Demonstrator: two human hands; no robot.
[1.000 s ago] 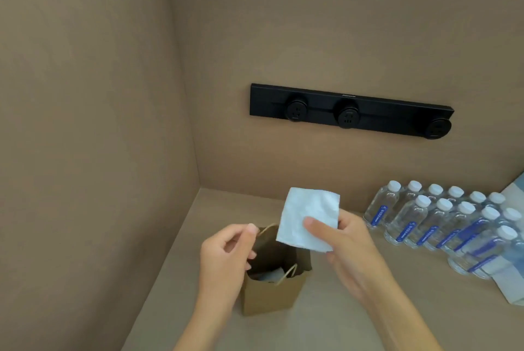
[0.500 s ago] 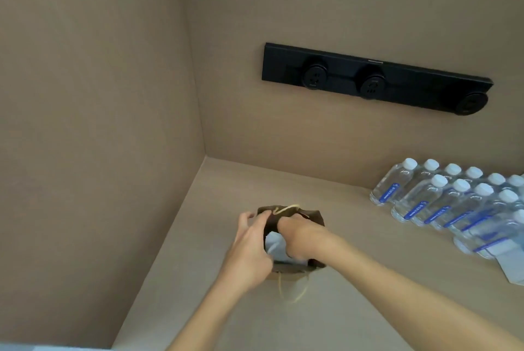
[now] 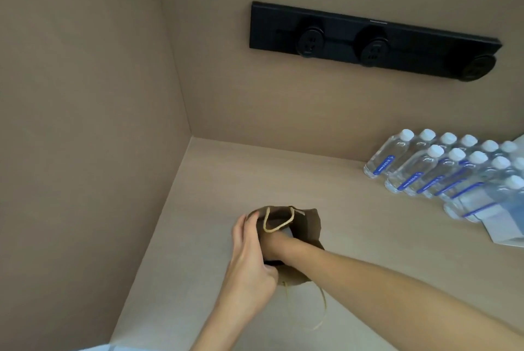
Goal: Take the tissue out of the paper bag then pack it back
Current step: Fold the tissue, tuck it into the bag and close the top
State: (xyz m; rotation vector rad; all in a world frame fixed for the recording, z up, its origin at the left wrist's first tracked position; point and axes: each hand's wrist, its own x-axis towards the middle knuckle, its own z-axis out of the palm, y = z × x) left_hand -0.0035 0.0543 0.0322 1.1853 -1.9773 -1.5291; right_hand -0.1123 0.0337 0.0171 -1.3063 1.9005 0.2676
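Observation:
A small brown paper bag [image 3: 310, 225] with twine handles stands on the beige counter [image 3: 255, 174], near the left wall. My left hand [image 3: 249, 260] grips the bag's left rim and holds the mouth apart. My right hand [image 3: 279, 245] is pushed down into the bag past the knuckles, so its fingers are hidden. A small pale patch of the tissue [image 3: 288, 233] shows inside the bag just beyond my right hand; the rest of it is out of sight.
Several water bottles [image 3: 442, 169] with white caps stand in rows at the right, with a white and blue packet [image 3: 504, 223] in front of them. A black socket rail [image 3: 374, 38] is fixed to the back wall. The side wall [image 3: 85, 152] is close on the left.
One second ago my right hand held the white tissue above the bag. It has since gone down into the bag with the tissue. My left hand stays on the rim.

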